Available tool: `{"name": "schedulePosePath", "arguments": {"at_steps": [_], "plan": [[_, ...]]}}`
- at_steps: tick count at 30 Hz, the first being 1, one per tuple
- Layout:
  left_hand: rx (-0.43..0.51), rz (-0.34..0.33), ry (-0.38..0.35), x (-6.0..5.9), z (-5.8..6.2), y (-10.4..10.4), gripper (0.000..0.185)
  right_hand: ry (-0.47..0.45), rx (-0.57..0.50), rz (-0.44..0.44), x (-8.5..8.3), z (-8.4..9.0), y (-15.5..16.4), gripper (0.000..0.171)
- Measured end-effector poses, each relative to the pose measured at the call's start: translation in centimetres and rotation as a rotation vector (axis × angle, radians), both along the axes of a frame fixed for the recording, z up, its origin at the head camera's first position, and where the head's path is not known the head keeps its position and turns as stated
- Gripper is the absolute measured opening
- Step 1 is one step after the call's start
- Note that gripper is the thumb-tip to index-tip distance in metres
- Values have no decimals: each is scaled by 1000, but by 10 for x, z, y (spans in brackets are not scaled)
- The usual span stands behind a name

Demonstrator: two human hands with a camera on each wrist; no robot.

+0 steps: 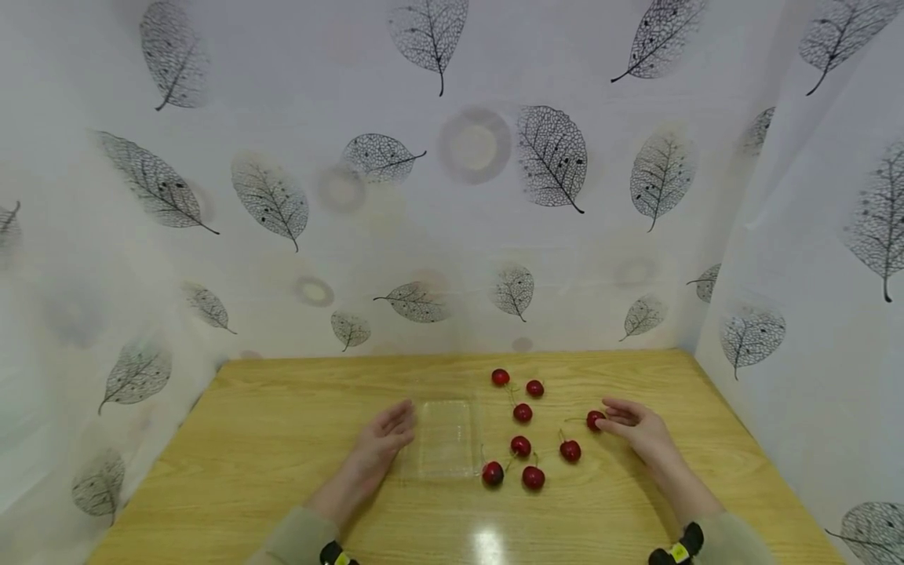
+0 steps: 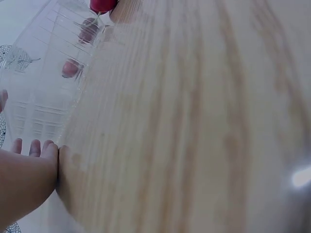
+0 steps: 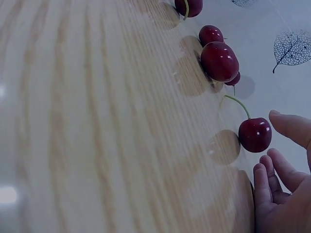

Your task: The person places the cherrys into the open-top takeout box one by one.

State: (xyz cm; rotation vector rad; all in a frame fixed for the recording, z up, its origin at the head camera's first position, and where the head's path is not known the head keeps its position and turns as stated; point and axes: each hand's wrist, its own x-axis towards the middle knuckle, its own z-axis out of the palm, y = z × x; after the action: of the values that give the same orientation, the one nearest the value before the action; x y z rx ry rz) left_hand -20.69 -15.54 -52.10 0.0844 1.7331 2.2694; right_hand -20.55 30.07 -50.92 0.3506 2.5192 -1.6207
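Observation:
A clear plastic box [image 1: 446, 475] stands at the middle of the table. My left hand [image 1: 384, 439] is at its left side, fingers loosely bent along the wall; in the left wrist view the fingertips [image 2: 35, 147] are right at the box's side. On the right, my right hand [image 1: 639, 433] is beside the outermost cherry [image 1: 600, 416], a dark red one with a green stem. In the right wrist view this cherry [image 3: 255, 135] sits on the table just before the spread thumb [image 3: 291, 128] and fingers, with nothing gripped.
Several more cherries with stems lie between the box and my right hand, among them a near one [image 1: 533, 478], a far one [image 1: 500, 377] and one [image 1: 493, 473] close by the box's right corner. A leaf-patterned white curtain [image 1: 459, 235] borders the wooden table [image 1: 282, 416].

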Motion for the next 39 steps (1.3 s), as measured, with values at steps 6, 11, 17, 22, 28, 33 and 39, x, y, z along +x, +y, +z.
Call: {"name": "schedulePosePath", "arguments": {"at_steps": [6,11,17,22,28,33,39], "plan": [[16,-37,-8,-1,-2,-3,75,7,26,-16,-2,-2,-3,67],[68,-77,-25,-2,-1,-9,78,25,32,-25,-2,-1,-8,62],[110,-143,-32,-3,-3,-14,80,41,43,-32,-2,-1,-11,57],[103,-207,-11,-3,-3,-19,81,44,56,-38,-3,-1,-11,54],[106,-250,-4,-3,-2,-24,82,40,59,-47,-1,-1,-12,51],[117,-257,-19,-4,-2,-23,84,36,39,-57,1,3,-12,51],[129,-259,-39,-4,-3,-22,87,-10,17,-54,3,10,-9,53]]}}
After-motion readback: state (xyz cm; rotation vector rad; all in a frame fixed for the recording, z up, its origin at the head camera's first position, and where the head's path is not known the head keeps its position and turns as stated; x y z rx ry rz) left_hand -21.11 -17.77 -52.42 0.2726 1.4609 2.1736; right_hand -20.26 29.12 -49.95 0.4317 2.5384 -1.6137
